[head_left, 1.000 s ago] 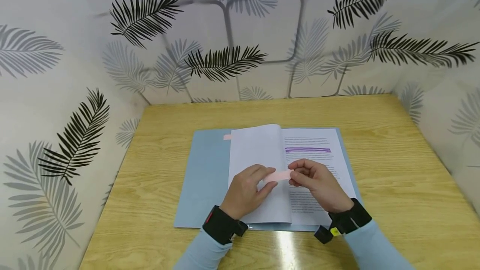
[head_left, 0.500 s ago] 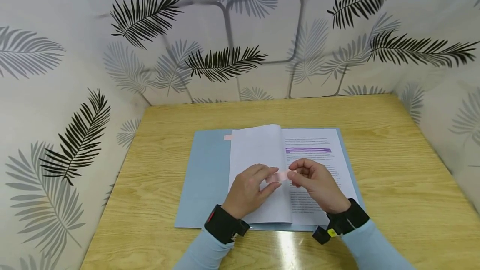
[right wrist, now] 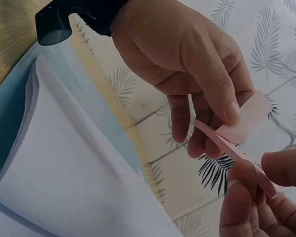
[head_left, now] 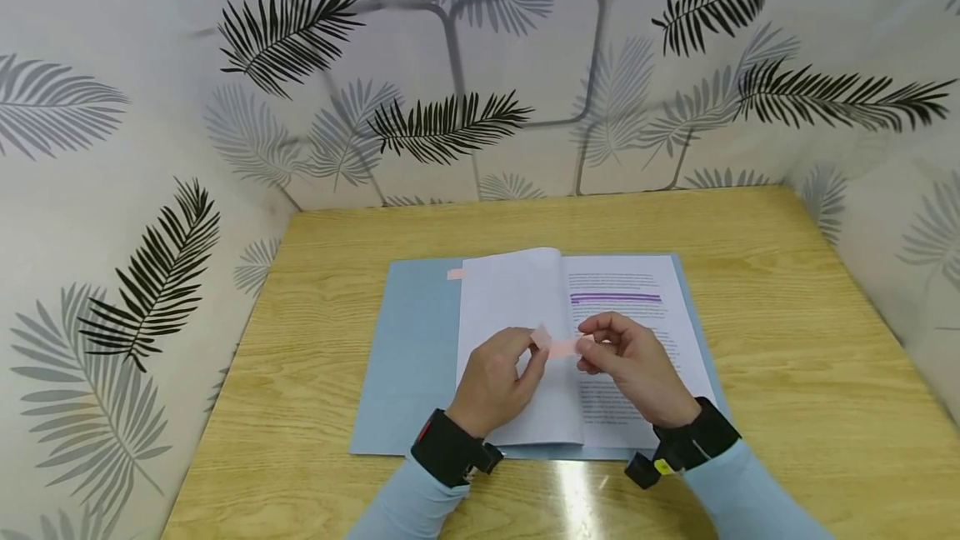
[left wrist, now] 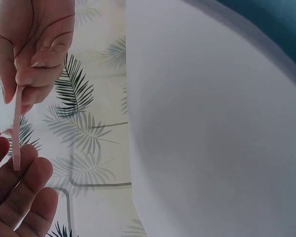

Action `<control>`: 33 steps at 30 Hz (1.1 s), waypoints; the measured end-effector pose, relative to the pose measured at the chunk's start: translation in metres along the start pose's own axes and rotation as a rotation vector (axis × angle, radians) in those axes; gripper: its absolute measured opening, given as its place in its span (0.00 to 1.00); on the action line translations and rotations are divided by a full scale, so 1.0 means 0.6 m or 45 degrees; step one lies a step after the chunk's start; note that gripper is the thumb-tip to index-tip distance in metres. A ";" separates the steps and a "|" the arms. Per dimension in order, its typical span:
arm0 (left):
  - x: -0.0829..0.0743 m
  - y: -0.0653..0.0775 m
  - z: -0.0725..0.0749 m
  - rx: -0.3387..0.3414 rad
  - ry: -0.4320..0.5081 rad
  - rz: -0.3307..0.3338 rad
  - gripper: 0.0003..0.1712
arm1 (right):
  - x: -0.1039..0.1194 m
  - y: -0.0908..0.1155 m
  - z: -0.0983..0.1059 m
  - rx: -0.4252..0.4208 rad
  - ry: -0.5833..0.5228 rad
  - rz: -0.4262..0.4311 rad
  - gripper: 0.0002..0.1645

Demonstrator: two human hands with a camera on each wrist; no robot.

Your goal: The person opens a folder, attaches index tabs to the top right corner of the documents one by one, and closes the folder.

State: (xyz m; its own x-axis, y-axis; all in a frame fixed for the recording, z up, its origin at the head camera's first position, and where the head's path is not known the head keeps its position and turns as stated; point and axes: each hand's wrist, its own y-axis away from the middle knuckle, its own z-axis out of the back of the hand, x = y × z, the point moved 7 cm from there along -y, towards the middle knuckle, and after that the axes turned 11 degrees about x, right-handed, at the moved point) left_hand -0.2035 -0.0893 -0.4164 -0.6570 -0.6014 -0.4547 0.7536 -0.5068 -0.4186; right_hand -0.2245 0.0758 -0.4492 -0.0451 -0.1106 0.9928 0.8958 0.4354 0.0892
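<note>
Over an open booklet (head_left: 510, 298), my right hand (head_left: 633, 373) pinches one end of a slim pink pad of sticky notes (head_left: 562, 349). My left hand (head_left: 491, 377) has thumb and index finger on the top sheet (right wrist: 251, 117) at the pad's other end. In the right wrist view this sheet stands up at an angle from the pad, bent away from it. Edge-on in the left wrist view, the pad is a thin strip between the hands. A pink sticky tab (head_left: 455, 274) sticks out from the booklet's left page near the top.
The booklet has a light blue cover (head_left: 408, 357) and lies on a wooden table (head_left: 810, 340). Its right page carries printed lines, some with purple highlighting (head_left: 615, 298); the left page is blank. A leaf-patterned backdrop (head_left: 525, 65) encloses the table's back and sides.
My left thumb and index finger have come together and bent the pad's top sheet up from its left end. The right hand holds the pad almost still. The booklet has not moved.
</note>
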 end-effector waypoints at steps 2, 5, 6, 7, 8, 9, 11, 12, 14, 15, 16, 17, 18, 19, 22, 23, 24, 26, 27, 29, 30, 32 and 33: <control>-0.005 -0.002 0.002 -0.026 0.003 -0.026 0.04 | -0.001 -0.001 -0.004 0.017 0.025 -0.004 0.21; -0.012 -0.004 0.004 -0.064 0.003 -0.075 0.03 | -0.002 -0.003 -0.011 0.037 0.089 -0.019 0.21; -0.014 -0.004 0.005 -0.075 0.001 -0.090 0.03 | -0.002 -0.003 -0.013 0.037 0.109 -0.021 0.20; -0.015 -0.005 0.005 -0.087 -0.002 -0.099 0.03 | -0.001 -0.004 -0.014 0.035 0.127 -0.022 0.20; -0.016 -0.005 0.005 -0.098 -0.004 -0.107 0.03 | 0.000 -0.004 -0.015 0.031 0.139 -0.022 0.20; -0.016 -0.004 0.005 -0.107 -0.005 -0.112 0.04 | 0.001 -0.004 -0.016 0.029 0.150 -0.016 0.19; -0.017 -0.004 0.005 -0.121 -0.009 -0.118 0.04 | 0.004 -0.004 -0.018 0.033 0.171 0.006 0.18; -0.017 -0.005 0.005 -0.124 -0.008 -0.121 0.04 | 0.006 -0.004 -0.019 0.035 0.177 0.012 0.18; -0.018 -0.005 0.005 -0.130 -0.001 -0.127 0.04 | 0.008 -0.003 -0.022 0.042 0.187 0.021 0.17; -0.018 -0.005 0.005 -0.131 -0.001 -0.129 0.04 | 0.009 -0.003 -0.023 0.045 0.191 0.026 0.17; -0.018 -0.005 0.005 -0.133 -0.001 -0.128 0.04 | 0.010 -0.002 -0.024 0.048 0.195 0.032 0.16; -0.019 -0.005 0.005 -0.139 -0.002 -0.124 0.04 | 0.011 -0.002 -0.024 0.046 0.204 0.038 0.16; -0.018 -0.004 0.006 -0.149 -0.010 -0.112 0.04 | 0.012 -0.001 -0.024 0.034 0.212 0.044 0.15; -0.018 -0.004 0.007 -0.160 -0.016 -0.099 0.04 | 0.014 0.000 -0.024 0.021 0.227 0.060 0.15; -0.016 -0.001 0.008 -0.201 -0.026 -0.061 0.04 | 0.020 0.003 -0.021 -0.038 0.274 0.135 0.11; -0.016 0.000 0.008 -0.215 -0.025 -0.051 0.04 | 0.022 0.004 -0.020 -0.064 0.293 0.160 0.10; -0.016 0.000 0.008 -0.225 -0.021 -0.043 0.04 | 0.024 0.005 -0.018 -0.091 0.308 0.182 0.10; -0.017 0.001 0.007 -0.236 0.007 -0.046 0.03 | 0.028 0.007 -0.017 -0.132 0.341 0.217 0.09; -0.018 0.001 0.006 -0.237 0.022 -0.051 0.03 | 0.029 0.007 -0.017 -0.145 0.356 0.225 0.09; -0.022 0.001 0.003 -0.235 0.046 -0.066 0.03 | 0.028 0.007 -0.017 -0.165 0.387 0.225 0.10; -0.023 0.001 0.002 -0.234 0.055 -0.073 0.03 | 0.028 0.006 -0.018 -0.169 0.397 0.224 0.10; -0.027 0.002 0.000 -0.232 0.063 -0.087 0.04 | 0.026 0.006 -0.020 -0.178 0.420 0.223 0.09; -0.028 0.002 -0.001 -0.231 0.063 -0.090 0.04 | 0.026 0.006 -0.020 -0.184 0.429 0.228 0.08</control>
State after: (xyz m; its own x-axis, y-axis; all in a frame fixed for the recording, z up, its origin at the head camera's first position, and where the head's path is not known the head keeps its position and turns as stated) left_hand -0.1919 -0.0796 -0.4097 -0.7117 -0.5348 -0.4554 0.6924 -0.4245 -0.5835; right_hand -0.2165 0.0651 -0.4344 0.2433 -0.3417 0.9078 0.9304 0.3467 -0.1189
